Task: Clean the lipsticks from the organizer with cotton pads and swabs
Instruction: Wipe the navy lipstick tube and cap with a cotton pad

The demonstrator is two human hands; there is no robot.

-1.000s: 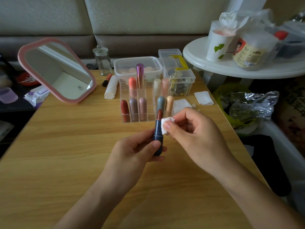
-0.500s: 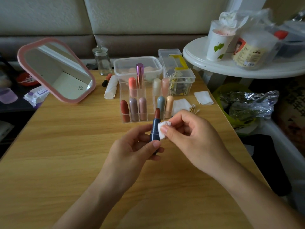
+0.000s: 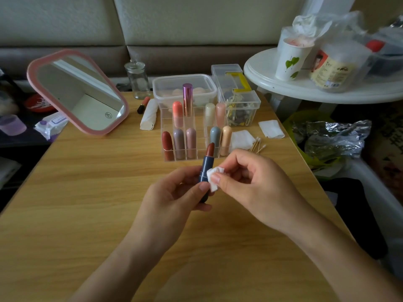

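Two hands worked one lipstick.
Left hand point(image 3: 174, 192) gripped the lipstick point(image 3: 206, 164) upright; right hand point(image 3: 250, 184) pinched a cotton pad point(image 3: 213, 176) against its barrel.

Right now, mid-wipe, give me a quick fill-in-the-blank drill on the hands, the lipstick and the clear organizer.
1. The left hand grips a navy-blue lipstick tube whose ____ is off, baring the brown-red bullet.
2. The right hand pinches a folded white ____ against that tube.
3. The tallest lipstick in the clear acrylic organizer has a metallic ____ case.
4. The wooden-stick cotton swabs lie on the wooden table, to the organizer's ____.
Missing: cap; cotton pad; purple; right.
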